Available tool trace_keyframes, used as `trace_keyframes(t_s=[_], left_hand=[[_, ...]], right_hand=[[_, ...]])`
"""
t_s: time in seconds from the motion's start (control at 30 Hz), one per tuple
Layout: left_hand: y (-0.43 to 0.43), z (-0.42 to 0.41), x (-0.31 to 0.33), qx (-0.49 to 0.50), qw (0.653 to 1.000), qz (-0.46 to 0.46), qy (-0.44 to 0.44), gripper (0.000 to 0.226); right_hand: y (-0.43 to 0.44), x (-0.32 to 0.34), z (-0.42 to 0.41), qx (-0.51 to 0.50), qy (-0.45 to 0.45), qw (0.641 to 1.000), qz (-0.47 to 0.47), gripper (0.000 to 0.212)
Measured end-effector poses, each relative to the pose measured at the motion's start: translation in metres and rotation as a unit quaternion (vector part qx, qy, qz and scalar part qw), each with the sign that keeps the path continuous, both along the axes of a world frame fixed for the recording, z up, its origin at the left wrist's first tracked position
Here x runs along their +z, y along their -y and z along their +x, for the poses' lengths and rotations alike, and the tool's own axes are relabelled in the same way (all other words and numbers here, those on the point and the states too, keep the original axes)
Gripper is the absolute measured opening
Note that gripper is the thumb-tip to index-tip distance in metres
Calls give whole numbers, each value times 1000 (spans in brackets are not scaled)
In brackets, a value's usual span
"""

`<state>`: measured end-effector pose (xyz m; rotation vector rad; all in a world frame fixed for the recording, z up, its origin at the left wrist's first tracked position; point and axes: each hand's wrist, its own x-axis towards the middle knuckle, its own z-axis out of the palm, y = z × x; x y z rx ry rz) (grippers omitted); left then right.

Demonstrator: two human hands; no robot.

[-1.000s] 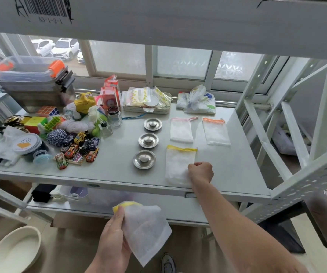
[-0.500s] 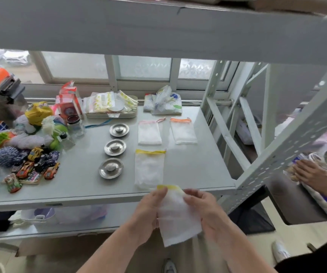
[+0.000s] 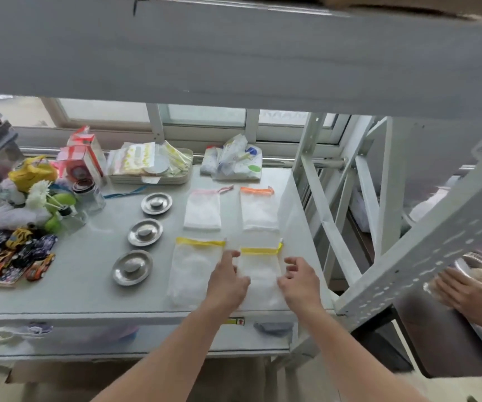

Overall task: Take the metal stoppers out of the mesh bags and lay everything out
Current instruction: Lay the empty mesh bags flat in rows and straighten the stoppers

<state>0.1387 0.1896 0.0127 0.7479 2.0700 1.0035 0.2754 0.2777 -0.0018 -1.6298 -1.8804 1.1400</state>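
Head view: four mesh bags [image 3: 202, 210] flat (stoppers [image 3: 132, 267] beside).

Three round metal stoppers [image 3: 144, 236] lay in a column, knobs up, four flat white mesh bags [image 3: 229, 244] sat in a two-by-two grid beside them, drawstrings pink, orange, yellow, yellow.

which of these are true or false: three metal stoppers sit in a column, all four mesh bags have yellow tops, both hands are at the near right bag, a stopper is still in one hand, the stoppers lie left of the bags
1. Three metal stoppers sit in a column: true.
2. All four mesh bags have yellow tops: false. Two near bags are yellow-topped; the far ones are pink and orange.
3. Both hands are at the near right bag: true, left hand and right hand flank it.
4. A stopper is in one hand: false, neither hand holds one.
5. Stoppers lie left of the bags: true.
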Motion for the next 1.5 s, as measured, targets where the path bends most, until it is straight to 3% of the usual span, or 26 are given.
trace_keyframes(t_s=[0.13, 0.33, 0.47, 0.57, 0.7, 0.77, 0.87, 1.1, 1.5], left_hand=[[-4, 5, -5, -31, 992, -30, -115, 40], [-22, -9, -7, -59, 986, -57, -143, 43], [-17, -12, -2, -127, 945, -94, -286, 44], [-13, -12, -5, -164, 937, -101, -291, 42], [-25, -29, 2, -82, 947, -37, -307, 33], [-35, -63, 6, -54, 928, -15, -367, 35], [-47, -124, 5, -96, 894, -99, -427, 48], [-54, -180, -10, -188, 888, -201, -369, 54], [-57, -178, -20, -185, 894, -161, -376, 53]], right_hand=[[-5, -2, -5, -11, 19, 999, 31, 36], [-16, 0, -9, -12, 38, 998, 41, 32], [-11, -1, -8, 21, 49, 994, 92, 32], [-9, -6, -8, 63, 69, 990, 109, 33], [-24, -5, -14, 59, 61, 984, 154, 32], [-39, 0, -24, 93, 69, 974, 195, 34], [-67, 7, -47, 179, 131, 954, 203, 42], [-114, 4, -88, 288, 298, 900, 138, 51], [-105, -18, -100, 327, 284, 887, 160, 50]])
